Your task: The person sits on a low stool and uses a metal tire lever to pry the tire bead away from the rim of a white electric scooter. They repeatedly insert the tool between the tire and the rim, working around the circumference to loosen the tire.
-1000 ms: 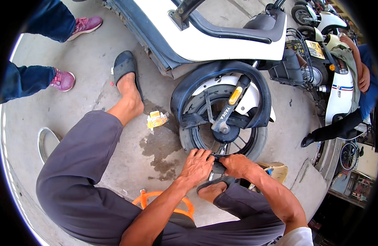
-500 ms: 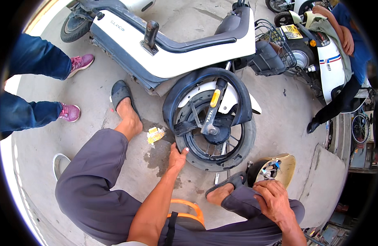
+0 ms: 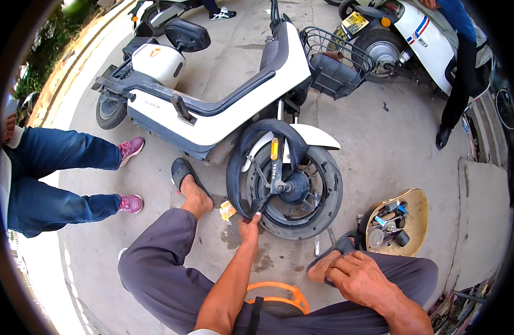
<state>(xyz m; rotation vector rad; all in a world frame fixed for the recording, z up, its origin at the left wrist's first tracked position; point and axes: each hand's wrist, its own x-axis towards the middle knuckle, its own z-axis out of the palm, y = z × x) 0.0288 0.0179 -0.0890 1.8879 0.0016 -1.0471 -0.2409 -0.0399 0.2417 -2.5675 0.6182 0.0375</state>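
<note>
My left hand [image 3: 249,226] grips the bottom of a loose black inner tube [image 3: 234,173], which is looped around the front fork [image 3: 276,162] of a tipped white scooter [image 3: 212,125]. The front wheel [image 3: 329,195], with tyre, spokes and black hub, lies just beyond that hand. My right hand [image 3: 354,273] is over my right knee, fingers curled; whatever they might hold is hidden. Beside it, a cream tub [image 3: 416,229] holds several tools and small containers. A torn yellow packet [image 3: 227,210] lies near my left foot.
A person in jeans and pink shoes [image 3: 67,151] stands at left. Another person [image 3: 458,100] leans at a second white scooter [image 3: 416,39] with a wire basket, upper right. An orange-framed seat [image 3: 274,290] is beneath me. A bicycle wheel [image 3: 503,109] shows at far right.
My right hand has left the tyre and moved right to my knee. My left hand has shifted up onto the inner tube. The view has tilted, showing more of the scooter.
</note>
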